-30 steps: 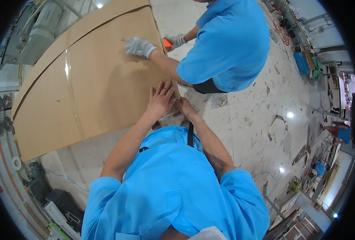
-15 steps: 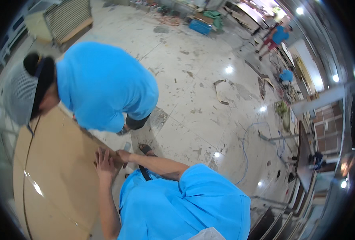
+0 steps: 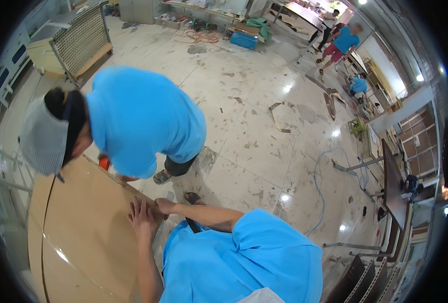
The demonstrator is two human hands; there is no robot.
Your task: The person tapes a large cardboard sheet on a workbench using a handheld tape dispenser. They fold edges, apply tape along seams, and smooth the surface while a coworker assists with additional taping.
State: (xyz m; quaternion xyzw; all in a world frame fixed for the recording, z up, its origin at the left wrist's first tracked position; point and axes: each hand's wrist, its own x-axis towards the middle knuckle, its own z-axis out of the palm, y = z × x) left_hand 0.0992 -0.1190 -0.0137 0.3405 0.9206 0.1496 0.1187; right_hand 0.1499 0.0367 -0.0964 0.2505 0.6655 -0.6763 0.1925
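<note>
Under the fingers of the left hand [image 3: 142,220], spread flat, lies the brown board [image 3: 77,237], its long axis running away down-left of them; the right hand [image 3: 164,205] sits just beside, fingers curled together on the board's corner edge, equally near.

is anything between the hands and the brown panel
No. The left hand lies flat on the brown panel, and the right hand rests at its edge. Nothing visible lies between them.
</note>
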